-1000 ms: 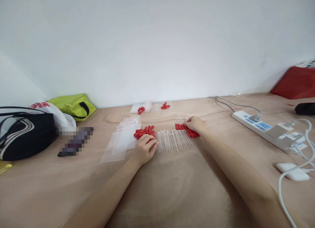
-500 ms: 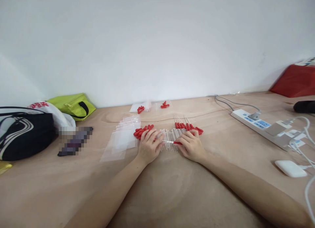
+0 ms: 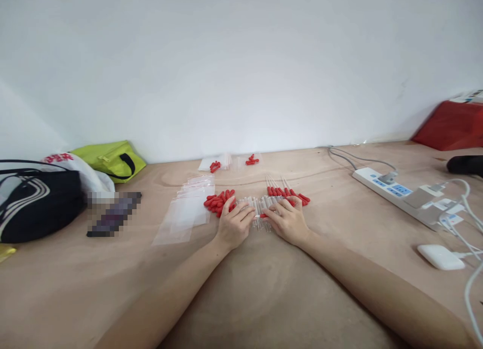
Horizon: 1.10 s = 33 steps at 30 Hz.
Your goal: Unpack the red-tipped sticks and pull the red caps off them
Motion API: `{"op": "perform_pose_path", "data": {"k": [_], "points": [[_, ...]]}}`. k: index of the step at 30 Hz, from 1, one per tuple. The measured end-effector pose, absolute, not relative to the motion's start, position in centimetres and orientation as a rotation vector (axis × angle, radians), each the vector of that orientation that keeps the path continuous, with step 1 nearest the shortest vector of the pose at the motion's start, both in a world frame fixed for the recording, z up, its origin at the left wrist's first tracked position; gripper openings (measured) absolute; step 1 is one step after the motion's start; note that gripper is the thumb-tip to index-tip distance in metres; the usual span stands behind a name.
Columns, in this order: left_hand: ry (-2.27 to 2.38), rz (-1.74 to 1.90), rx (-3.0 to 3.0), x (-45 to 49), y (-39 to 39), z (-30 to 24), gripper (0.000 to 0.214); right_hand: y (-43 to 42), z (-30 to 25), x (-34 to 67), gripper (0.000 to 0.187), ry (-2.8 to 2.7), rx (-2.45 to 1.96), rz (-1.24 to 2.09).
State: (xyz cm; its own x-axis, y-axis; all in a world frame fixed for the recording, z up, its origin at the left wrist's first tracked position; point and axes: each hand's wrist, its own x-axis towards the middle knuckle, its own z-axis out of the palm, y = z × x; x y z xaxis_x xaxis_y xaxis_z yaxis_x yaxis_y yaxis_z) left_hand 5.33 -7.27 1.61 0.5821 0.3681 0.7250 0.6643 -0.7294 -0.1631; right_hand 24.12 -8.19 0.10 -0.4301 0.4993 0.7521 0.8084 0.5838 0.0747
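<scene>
My left hand is closed around a clear glass dropper tube, which lies crosswise toward the other hand. In my right hand, thumb and fingers pinch a red rubber bulb at the right end of that tube. How far the tube sits in the bulb is hidden by the fingers. Beneath and behind both hands lies a row of bare glass tubes. A heap of red rubber bulbs is just left of my left hand. Beyond my right hand, several glass droppers with red bulbs lie with their thin tips pointing away.
Clear zip bags overlap at the left. Farther back, more red bulbs rest on bags. A white power strip with cables and a white charger occupy the right. Dark and lime-green bags stand left.
My hands have come closer together. The left has slid right along the tube, and the red bulb in the right has shifted slightly left. Less of the held tube shows between them.
</scene>
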Motion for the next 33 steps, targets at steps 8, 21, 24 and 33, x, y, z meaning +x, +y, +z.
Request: {"op": "perform_pose_path", "data": {"k": [8,21,24,33], "points": [[-0.818,-0.984,-2.421,5.0,-7.7,1.7,0.016,-8.4,0.2,24.3,0.015,-2.128,-0.961,-0.598],[-0.835,-0.974,-2.441,4.6,-7.7,1.8,0.018,-8.6,0.3,25.1,0.019,-2.182,-0.914,-0.519],[-0.938,-1.029,-2.372,3.2,-7.4,2.0,0.020,-8.4,0.2,26.4,0.018,-2.070,-1.027,-0.480],[-1.039,-1.051,-2.388,2.9,-6.3,0.9,0.033,-5.6,-0.3,27.7,0.027,-1.682,-1.114,0.001]]}}
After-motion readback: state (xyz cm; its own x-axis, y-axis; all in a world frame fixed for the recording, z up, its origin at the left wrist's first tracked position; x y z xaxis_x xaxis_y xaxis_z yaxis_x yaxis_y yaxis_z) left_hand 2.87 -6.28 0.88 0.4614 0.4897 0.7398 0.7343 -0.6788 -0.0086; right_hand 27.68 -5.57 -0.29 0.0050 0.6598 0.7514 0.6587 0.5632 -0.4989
